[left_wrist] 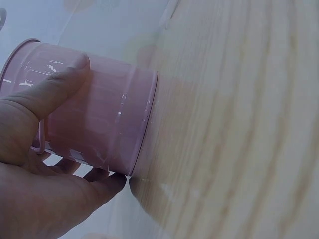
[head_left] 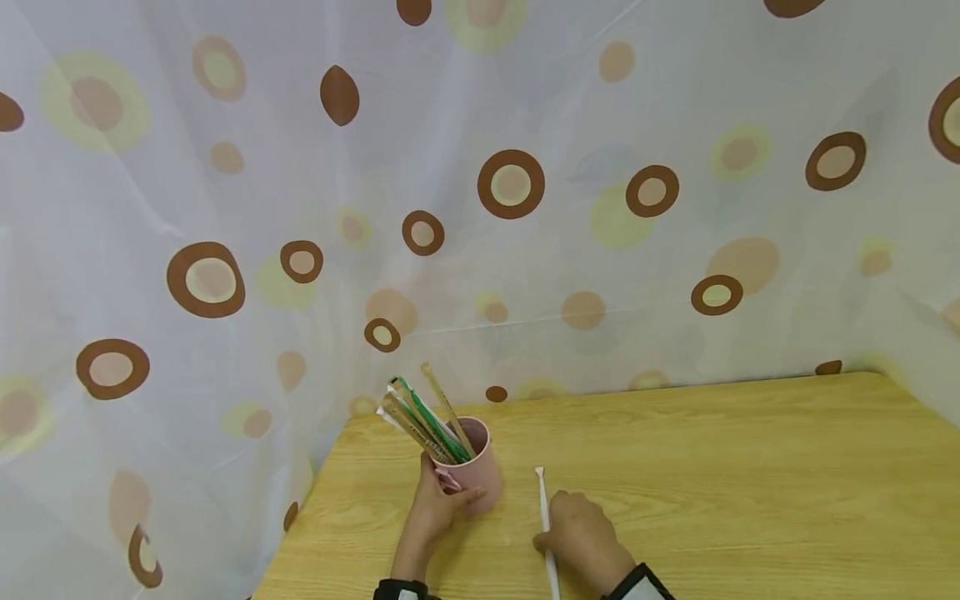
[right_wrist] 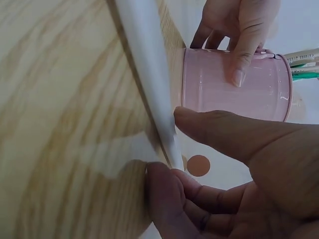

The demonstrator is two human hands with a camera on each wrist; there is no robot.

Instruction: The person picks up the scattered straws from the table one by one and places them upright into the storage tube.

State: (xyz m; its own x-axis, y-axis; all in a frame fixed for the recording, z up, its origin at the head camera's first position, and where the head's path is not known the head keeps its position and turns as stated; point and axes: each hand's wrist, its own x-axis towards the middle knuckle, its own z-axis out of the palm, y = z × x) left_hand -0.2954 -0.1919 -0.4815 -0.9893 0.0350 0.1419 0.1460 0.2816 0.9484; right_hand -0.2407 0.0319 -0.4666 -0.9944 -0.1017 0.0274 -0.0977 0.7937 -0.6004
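My left hand (head_left: 435, 504) holds a pink cup (head_left: 487, 482) with a small handle, its thumb along the wall and its fingers round the far side. The cup's base is at the tabletop in the left wrist view. Several long thin wrapped straws (head_left: 420, 425), brown, green and white, lean out of its mouth. To the right, my right hand (head_left: 588, 537) grips a long white wrapped straw (head_left: 543, 496) at the table, its thumb across the straw and its fingers curled on the other side. The straw (right_wrist: 144, 59) runs close along the wood in the right wrist view.
The wood-grain table (head_left: 750, 483) stretches away to the right, with its back edge against a pale hanging sheet (head_left: 585, 250) printed with brown and yellow circles. The same sheet hangs along the left side of the table.
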